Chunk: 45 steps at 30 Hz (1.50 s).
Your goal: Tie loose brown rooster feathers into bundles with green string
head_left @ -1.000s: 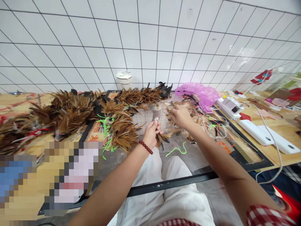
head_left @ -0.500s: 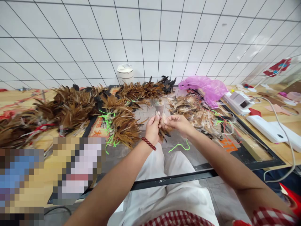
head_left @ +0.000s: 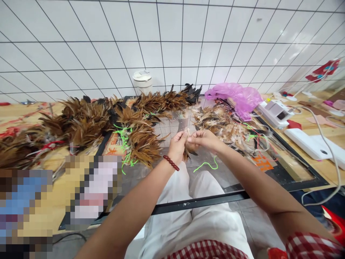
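Note:
My left hand (head_left: 178, 144), with a dark red bead bracelet (head_left: 171, 163) at its wrist, pinches a small bunch of feathers (head_left: 186, 155). Against it, my right hand (head_left: 204, 140) is closed on the same bunch, thumb and forefinger together. Pale quill ends poke up above the fingertips, while brown and dark tips hang below. Most of the bunch is hidden by the fingers. To the right of my hands lies a loose heap of brown and whitish feathers (head_left: 223, 126). A bundle of brown feathers (head_left: 144, 144) lies to the left, beside tangled bright green string (head_left: 124, 138).
A black-framed glass panel (head_left: 199, 202) spans the space over my lap. Behind it stand a white lidded cup (head_left: 142, 82) and a crumpled pink plastic bag (head_left: 235, 97). Feather garlands (head_left: 83, 122) stretch left. White devices (head_left: 307, 144) and a cable (head_left: 332, 158) lie right. One green string piece (head_left: 206, 164) lies near.
Both hands stay together at the bunch. My right hand has shifted slightly left, closer against the left fingertips. The whole view has moved a little.

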Each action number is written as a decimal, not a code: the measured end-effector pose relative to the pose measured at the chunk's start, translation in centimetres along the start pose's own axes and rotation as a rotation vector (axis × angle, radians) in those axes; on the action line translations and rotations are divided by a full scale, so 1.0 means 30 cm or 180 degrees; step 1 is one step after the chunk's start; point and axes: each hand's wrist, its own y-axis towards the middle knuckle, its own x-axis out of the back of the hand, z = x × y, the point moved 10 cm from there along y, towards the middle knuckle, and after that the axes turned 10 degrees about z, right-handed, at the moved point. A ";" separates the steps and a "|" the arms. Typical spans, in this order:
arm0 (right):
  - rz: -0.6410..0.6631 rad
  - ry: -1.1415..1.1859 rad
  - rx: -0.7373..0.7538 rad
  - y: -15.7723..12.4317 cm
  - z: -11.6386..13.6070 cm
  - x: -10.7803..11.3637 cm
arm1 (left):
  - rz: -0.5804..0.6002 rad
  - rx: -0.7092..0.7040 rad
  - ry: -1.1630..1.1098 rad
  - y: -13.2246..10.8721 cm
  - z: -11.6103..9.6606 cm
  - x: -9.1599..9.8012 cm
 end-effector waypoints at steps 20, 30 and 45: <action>-0.0334 -0.0211 0.0827 -0.042 0.127 0.058 | 0.0955 0.0523 -0.0207 -0.051 0.033 -0.131; -0.1313 -0.4295 -0.0151 0.053 0.186 0.380 | 0.0450 0.0452 -0.1033 -0.024 0.003 -0.065; -0.2192 -0.3544 0.0164 -0.110 0.244 0.289 | 0.0187 0.0354 -0.1297 -0.011 0.018 -0.031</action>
